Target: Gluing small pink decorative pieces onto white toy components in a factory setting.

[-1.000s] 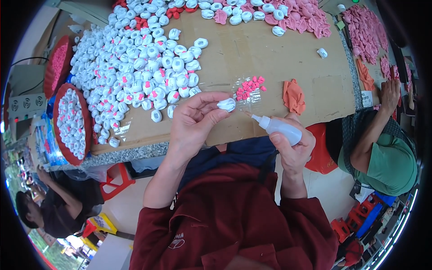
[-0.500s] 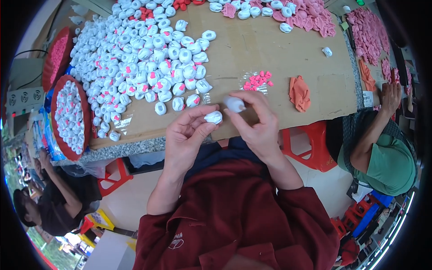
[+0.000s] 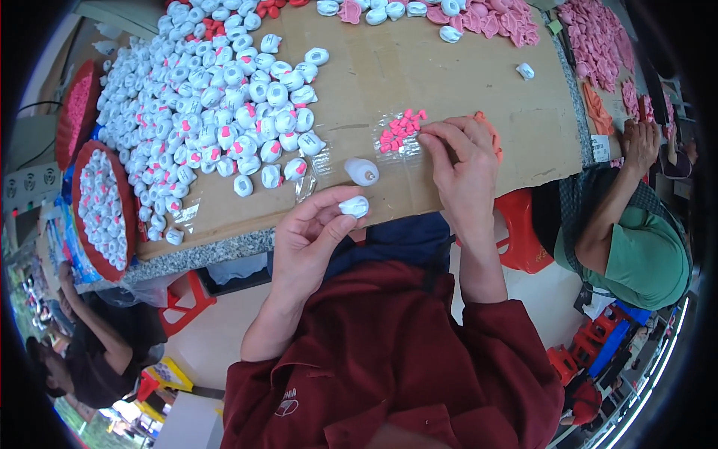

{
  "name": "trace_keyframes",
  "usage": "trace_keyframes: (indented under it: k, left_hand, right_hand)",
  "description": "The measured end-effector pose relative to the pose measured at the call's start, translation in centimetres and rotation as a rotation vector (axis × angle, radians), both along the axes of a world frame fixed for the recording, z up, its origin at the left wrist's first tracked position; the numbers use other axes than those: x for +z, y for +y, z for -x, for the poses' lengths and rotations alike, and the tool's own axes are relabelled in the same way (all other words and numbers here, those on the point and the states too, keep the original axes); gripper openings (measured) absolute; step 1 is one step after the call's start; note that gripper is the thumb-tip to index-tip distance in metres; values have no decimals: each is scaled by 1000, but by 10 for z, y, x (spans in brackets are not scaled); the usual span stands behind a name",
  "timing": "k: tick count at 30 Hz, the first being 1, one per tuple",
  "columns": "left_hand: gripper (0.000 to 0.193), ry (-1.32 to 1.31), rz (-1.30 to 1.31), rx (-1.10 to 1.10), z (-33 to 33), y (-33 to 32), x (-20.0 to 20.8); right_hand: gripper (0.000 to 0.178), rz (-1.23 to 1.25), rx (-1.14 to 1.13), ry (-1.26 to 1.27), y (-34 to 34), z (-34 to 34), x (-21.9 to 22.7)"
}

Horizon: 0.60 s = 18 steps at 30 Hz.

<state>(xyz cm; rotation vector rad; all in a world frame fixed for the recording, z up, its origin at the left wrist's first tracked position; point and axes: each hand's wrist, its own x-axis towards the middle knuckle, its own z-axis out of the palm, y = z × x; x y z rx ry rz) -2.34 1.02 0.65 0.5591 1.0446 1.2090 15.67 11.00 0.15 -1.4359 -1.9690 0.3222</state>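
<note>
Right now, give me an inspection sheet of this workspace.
Surface: cardboard over a granite-edged table.
Work items: white rounded piece; squeeze bottle, out of both hands; small pink pieces on clear film.
Clutter: heaped white pieces; pink molded pieces; crumpled orange item, partly hidden.
Hands: left hand holds the white rounded piece; right hand beside the small pink pieces, grip unclear.
Cables: dark cable, far left.
Surroundings: co-worker in green; red stool.

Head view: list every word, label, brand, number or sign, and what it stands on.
Maroon garment: white lettering beside an oval emblem; I don't copy out printed words.
White label at right: dark print, too small to read.
Pile of white pieces: some with tiny dark marks, unreadable.
Bottle: no print visible.
White piece in the left hand: none readable.
</note>
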Motion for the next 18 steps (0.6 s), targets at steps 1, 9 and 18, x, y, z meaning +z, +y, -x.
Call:
trace_keyframes:
  k: [1, 9, 18]
  left_hand:
    - [28, -14, 6, -4, -1, 0, -1]
    - [29, 115, -84, -23, -11, -3, -2]
    - [24, 330, -199, -35, -14, -1, -4]
  right_hand:
    - [7, 71, 27, 99, -3, -2, 3]
    - [14, 612, 324, 550, -51, 5, 27]
    - [11, 393, 349, 356, -48, 5, 21]
